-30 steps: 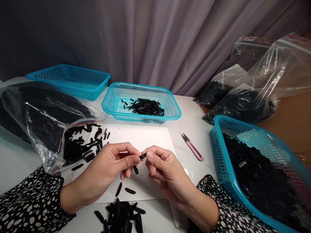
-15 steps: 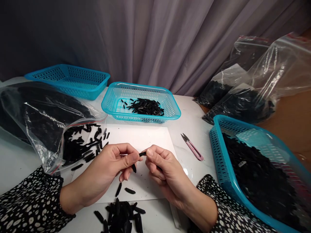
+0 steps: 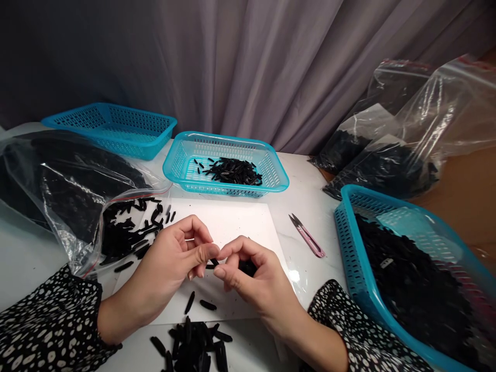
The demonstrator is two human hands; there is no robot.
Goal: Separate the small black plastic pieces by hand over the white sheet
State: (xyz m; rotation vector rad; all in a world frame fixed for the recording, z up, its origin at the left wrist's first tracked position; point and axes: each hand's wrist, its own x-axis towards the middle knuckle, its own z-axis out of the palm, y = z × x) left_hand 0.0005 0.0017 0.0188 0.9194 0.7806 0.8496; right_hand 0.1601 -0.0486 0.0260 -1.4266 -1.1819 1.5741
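Observation:
My left hand (image 3: 176, 261) and my right hand (image 3: 250, 276) meet fingertip to fingertip over a white sheet (image 3: 228, 222). Together they pinch a small black piece (image 3: 214, 262), mostly hidden between thumbs and forefingers. A second dark piece (image 3: 246, 267) shows under my right hand's curled fingers. Two loose black pieces (image 3: 199, 303) lie on the sheet just below my hands. A heap of the same black pieces (image 3: 191, 343) sits at the near edge.
A turquoise basket (image 3: 182, 163) with several black pieces stands behind the sheet; another (image 3: 108, 126) is at the back left, and a full one (image 3: 349, 243) at the right. Pink thread snips (image 3: 308, 236) lie right of the sheet. Clear bags (image 3: 65, 186) (image 3: 391, 139) of black pieces flank the table.
My hands have closed in on each other and dropped slightly. The black piece, seen sticking out between the fingertips before, is now mostly covered. My right fingers curl further inward.

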